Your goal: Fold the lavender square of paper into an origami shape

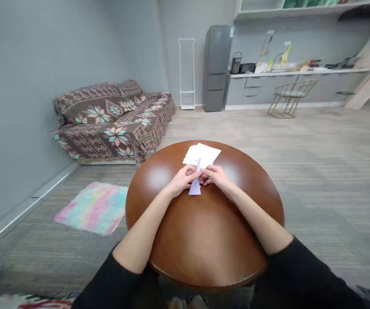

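Between my two hands is a folded piece of purple paper (195,188), narrow at its far end and flaring out toward me. My left hand (185,177) pinches it from the left side. From the right, my right hand (215,175) grips it with thumb and fingers near its middle. The paper is over the brown round table (204,240); whether it rests on the top I cannot tell. Just beyond my hands lie several white and cream sheets of paper (206,152), overlapping each other. Some of my fingertips are hidden behind the purple paper.
A couch (114,120) with a patterned cover stands at the far left, and a fluffy pastel rug (94,207) lies left of the table. Farther back are a grey fridge (217,68), a white rack (187,92), a wire chair (291,96) and a kitchen counter (262,74).
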### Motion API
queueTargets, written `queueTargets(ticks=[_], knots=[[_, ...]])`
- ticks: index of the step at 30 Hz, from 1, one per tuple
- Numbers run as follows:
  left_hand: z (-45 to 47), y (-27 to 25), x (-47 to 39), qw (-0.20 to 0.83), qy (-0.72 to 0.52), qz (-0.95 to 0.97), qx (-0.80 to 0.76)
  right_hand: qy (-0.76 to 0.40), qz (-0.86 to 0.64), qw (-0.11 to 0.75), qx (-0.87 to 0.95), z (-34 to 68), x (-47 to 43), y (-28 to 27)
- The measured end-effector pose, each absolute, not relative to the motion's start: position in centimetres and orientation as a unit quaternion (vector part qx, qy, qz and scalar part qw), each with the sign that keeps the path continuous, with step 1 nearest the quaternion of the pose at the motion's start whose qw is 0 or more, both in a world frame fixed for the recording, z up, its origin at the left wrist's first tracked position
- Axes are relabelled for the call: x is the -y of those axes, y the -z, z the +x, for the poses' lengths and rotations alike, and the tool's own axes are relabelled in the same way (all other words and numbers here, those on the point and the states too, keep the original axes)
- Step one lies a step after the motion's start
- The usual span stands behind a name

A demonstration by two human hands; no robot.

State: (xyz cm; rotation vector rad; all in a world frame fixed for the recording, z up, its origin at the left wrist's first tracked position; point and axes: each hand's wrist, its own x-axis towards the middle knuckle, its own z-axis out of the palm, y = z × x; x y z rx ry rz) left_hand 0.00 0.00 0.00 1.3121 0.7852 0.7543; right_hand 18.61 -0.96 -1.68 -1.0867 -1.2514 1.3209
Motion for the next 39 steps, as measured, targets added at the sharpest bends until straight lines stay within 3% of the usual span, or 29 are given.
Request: queueTargets(ticks=[5, 14, 24, 39], knots=[[-0.1, -0.2, 0.0, 0.638, -0.333, 0.585, -0.374, -0.516, -0.453, 0.522, 0.506, 19.3, 0.6, 1.7], [0.5, -0.1, 0.3, 0.654, -0.326, 0.620, -0.286, -0.517, -0.444, 0.525, 0.510, 18.9, 1.5, 0.7], [-0.1, -0.4, -0.7, 0.746, -0.395, 0.408, -0.348, -0.498, -0.491, 0.555, 0.450, 19.9, 1.0, 1.0], [0.0, -0.1, -0.9, 0.722, -0.425, 0.419, -0.349, -0.519, -0.493, 0.554, 0.425, 20.3, 0.8, 1.7]])
